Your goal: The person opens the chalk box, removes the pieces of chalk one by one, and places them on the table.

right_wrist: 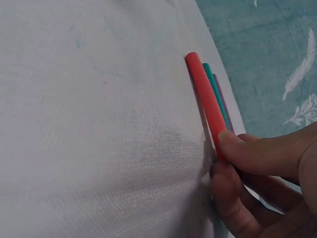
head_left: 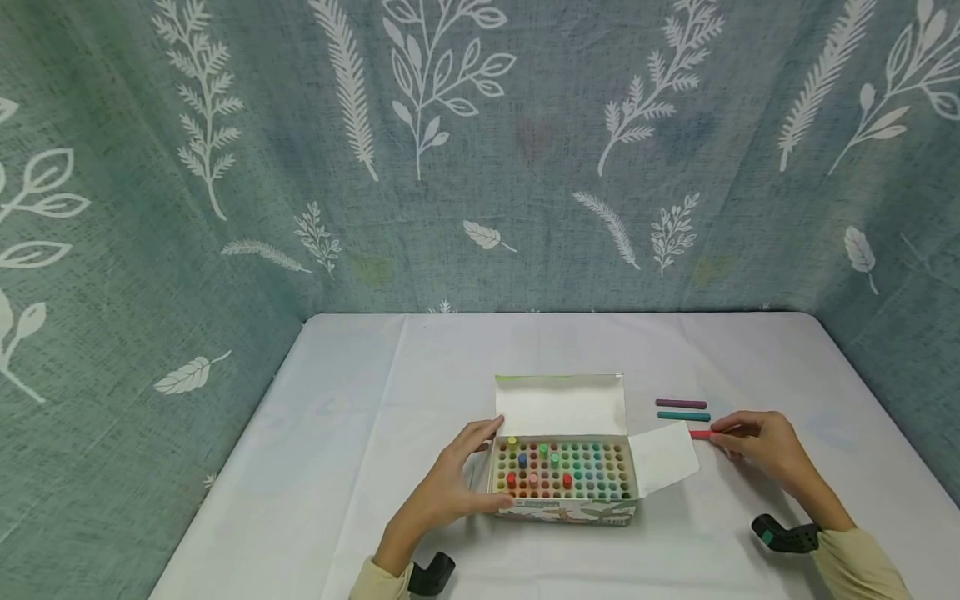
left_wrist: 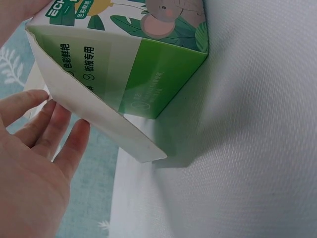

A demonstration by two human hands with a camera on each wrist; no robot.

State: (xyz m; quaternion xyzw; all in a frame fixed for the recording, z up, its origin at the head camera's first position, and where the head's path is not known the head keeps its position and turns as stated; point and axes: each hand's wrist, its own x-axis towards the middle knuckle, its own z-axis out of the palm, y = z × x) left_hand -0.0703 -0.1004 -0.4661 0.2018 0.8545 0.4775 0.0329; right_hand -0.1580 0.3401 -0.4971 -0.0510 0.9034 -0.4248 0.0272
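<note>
white tablecloth [head_left: 285, 517]: right grip [head_left: 765, 448] pinches red stick [right_wrist: 205, 96]; left grip [head_left: 453, 477], spread, touches box [head_left: 566, 512]

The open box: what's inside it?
Inside the box, a holed insert bears seven upright coloured sticks: one yellow, one blue, two green, two red, one pink. Their lower ends are hidden in the holes; whether anything sits deeper in other holes can't be told.

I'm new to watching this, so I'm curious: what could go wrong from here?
The red cylindrical stick, pinched near one end by the right fingers, might slip and roll. It could also nudge the nearby teal cylindrical stick. The white cardboard side flap of the open rectangular box juts toward the red stick and could get bumped.
</note>
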